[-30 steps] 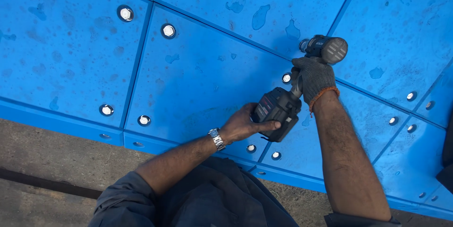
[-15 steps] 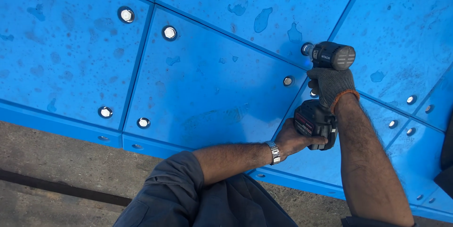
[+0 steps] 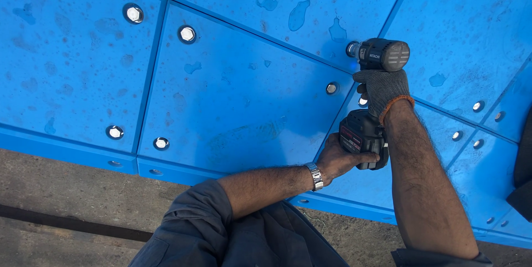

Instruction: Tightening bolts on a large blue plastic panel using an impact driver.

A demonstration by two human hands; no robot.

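While its nose presses against the blue panel wall [image 3: 244,100] near a seam, the cordless impact driver [image 3: 372,95] stands roughly at right angles to the surface, its dark motor head at the top and its black battery pack at the bottom. It looks like a dense, rigid tool, with most of the weight likely sitting low in the battery, so a two-handed hold seems the sound way to keep it steady: one hand on the handle, one under the pack. That is how it is held. The right hand [image 3: 383,88], in a grey knitted glove with an orange cuff, is closed around the handle just below the motor head. The left hand [image 3: 339,159], bare and wearing a metal wristwatch [image 3: 316,176], is cupped about the battery pack from the side and below. The glove probably helps with grip on the hard casing. Just beside the tool's nose, a recessed bolt [image 3: 331,88] sits in the panel, and another shows partly behind the handle. More bolt heads [image 3: 187,34] are set in the panels well to the left, and a row of smaller ones [image 3: 477,106] runs off to the right. Below the panels lies a grey concrete floor [image 3: 66,200], and the person's dark grey sleeve [image 3: 194,228] fills the lower middle of the view.
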